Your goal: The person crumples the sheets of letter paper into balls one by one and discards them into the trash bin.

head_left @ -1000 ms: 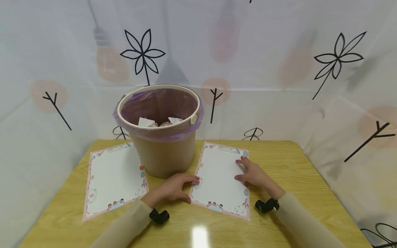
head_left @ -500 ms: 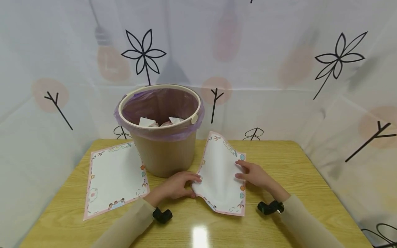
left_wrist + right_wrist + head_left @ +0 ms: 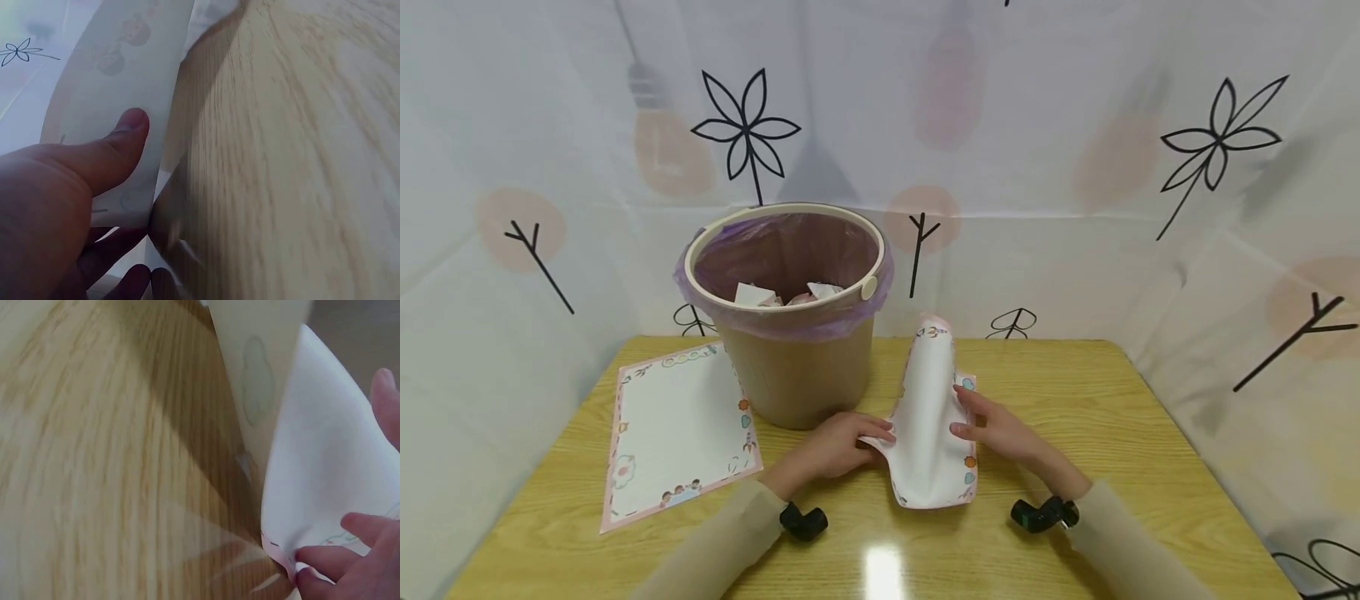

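A white sheet of paper [image 3: 927, 408] with a pink, cartoon-printed border bulges up into a tall ridge between the two hands. My left hand [image 3: 838, 446] holds its left edge. In the left wrist view the thumb [image 3: 128, 134] lies against the raised paper [image 3: 147, 75] and the other fingers are below it, partly hidden. My right hand [image 3: 1003, 432] is at the sheet's right border. Seen from the right wrist, its fingertips [image 3: 312, 556] press on the paper [image 3: 331, 444], while the thumb [image 3: 384, 394] stands apart from them.
A second bordered sheet [image 3: 681, 433] lies flat on the wooden table [image 3: 1075, 392] at the left. Behind the left hand stands a beige bin [image 3: 805, 367] with a purple liner [image 3: 730, 258] and white crumpled paper [image 3: 754, 295] inside. A patterned cloth [image 3: 1037, 167] hangs behind the table.
The right sheet lay flat a second ago; it has since buckled into a ridge. Both hands have come closer together, the left moving slightly right and the right moving slightly left.
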Motion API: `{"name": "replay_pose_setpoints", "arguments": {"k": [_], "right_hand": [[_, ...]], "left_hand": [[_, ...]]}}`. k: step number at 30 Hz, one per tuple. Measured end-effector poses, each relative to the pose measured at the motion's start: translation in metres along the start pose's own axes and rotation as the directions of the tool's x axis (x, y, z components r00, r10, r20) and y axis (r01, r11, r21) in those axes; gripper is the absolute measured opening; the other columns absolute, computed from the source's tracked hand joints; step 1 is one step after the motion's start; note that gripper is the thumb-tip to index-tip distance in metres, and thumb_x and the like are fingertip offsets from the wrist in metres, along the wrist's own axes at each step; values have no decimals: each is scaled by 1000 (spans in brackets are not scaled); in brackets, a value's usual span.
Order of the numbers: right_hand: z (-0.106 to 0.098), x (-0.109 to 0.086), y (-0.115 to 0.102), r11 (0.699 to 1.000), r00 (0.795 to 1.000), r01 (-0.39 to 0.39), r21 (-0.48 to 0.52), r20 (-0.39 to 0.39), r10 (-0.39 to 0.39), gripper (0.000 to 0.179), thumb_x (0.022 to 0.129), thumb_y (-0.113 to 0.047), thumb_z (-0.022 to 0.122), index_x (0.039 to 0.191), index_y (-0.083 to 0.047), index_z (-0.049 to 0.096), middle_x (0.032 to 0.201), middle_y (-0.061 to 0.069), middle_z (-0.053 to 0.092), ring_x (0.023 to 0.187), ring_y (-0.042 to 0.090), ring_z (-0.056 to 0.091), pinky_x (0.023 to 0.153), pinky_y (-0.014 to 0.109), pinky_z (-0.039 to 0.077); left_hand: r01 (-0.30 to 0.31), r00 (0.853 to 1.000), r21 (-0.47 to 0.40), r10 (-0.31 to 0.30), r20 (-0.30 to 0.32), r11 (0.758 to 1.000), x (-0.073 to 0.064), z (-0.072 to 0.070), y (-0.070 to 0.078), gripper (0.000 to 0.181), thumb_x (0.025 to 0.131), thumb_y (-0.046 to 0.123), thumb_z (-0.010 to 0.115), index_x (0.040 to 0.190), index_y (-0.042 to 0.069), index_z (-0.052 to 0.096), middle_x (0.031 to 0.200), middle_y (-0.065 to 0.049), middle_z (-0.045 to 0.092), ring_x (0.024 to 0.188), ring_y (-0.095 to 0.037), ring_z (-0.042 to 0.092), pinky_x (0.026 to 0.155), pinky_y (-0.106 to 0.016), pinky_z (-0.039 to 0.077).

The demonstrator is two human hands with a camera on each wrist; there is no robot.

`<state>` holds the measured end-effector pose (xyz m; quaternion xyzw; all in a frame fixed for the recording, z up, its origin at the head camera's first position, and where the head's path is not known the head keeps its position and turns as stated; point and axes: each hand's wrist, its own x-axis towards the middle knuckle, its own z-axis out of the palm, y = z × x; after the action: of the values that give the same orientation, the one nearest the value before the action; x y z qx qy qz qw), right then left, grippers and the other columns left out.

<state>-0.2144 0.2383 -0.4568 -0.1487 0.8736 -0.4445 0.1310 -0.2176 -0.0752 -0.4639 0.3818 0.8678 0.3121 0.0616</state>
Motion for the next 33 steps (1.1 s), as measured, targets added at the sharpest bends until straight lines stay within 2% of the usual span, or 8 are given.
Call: {"name": "replay_pose_setpoints", "arguments": {"k": [4,12,16,22,25,28,31,33], "right_hand": [[7,1,-7,997,999,25,79,22,-27,88,94,-35,69,159,-5,17,158,25,26,145,46,21,110,64,25],[14,2,-11,973,995,15,230,90,-37,93,93,-32,69,160,-9,9,158,25,27,142,46,28,106,56,36],[17,0,-14,932,986,38,361,137,-93,91,96,-26,67,161,-10,5,157,29,24,142,46,27,102,47,40],[23,0,-23,861,963,72,503,190,-192,93,96,-19,66,160,-8,0,153,33,30,126,38,51,94,39,47],[23,0,-26,834,959,110,541,162,-231,93,95,-14,66,160,-9,0,151,32,34,120,30,57,92,38,50],[23,-2,-31,810,955,165,563,115,-275,93,93,-12,66,160,-9,2,150,33,35,117,28,59,89,39,52],[24,-5,-35,789,954,198,581,72,-292,92,92,-11,68,161,-10,6,149,32,38,115,27,61,86,39,53],[26,-6,-37,776,954,214,593,44,-297,91,92,-9,68,160,-9,7,149,31,39,116,26,61,87,39,53]], "left_hand": [[-6,1000,-35,6,-1,999,6,5,2,27,90,10,74,115,17,77,131,0,65,124,-18,57,104,-33,43],[-92,996,-33,92,-10,995,17,8,3,36,86,-8,65,110,15,79,129,-4,65,122,-19,58,102,-33,45],[-119,993,0,119,-22,993,21,10,3,33,87,-6,66,109,15,79,128,-1,66,119,-18,60,101,-33,45],[-182,981,34,184,-56,983,28,9,11,36,84,-9,64,108,14,79,127,-4,67,116,-19,61,99,-34,45],[-154,984,-14,153,-87,988,30,5,17,34,84,-9,65,106,12,79,128,-4,66,116,-20,62,99,-34,46],[-81,988,-98,68,-136,992,32,2,24,29,85,-7,68,103,12,80,126,-1,67,116,-19,62,97,-34,48],[-15,980,-179,-21,-199,984,33,1,30,20,86,-1,72,97,13,81,121,2,69,113,-17,63,96,-35,49],[12,967,-223,-68,-245,975,33,2,33,13,86,4,76,95,13,81,115,1,72,109,-18,65,94,-37,50]]}}
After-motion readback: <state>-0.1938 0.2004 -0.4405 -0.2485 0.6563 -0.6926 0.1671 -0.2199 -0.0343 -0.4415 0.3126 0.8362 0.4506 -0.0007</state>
